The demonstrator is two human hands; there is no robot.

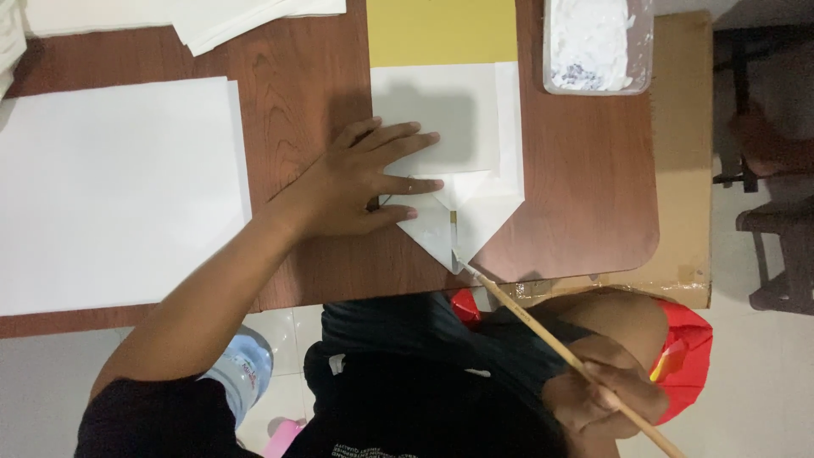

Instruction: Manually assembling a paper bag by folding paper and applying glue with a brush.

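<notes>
My left hand (pixel 356 182) lies flat on the envelope (pixel 449 161); my right hand (pixel 606 394) grips the brush (pixel 543 335), gluing the six-o'clock flap (pixel 462 225).

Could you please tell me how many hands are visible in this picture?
2. The left hand lies flat on the folded white paper on the table; the right hand grips a thin brush below the table's edge.

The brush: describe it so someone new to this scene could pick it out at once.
Start at the brown table and find the folded white paper under the left hand at its near edge. The brush runs from that paper's pointed tip back to the right hand. It is the only long, thin wooden stick here.
</notes>
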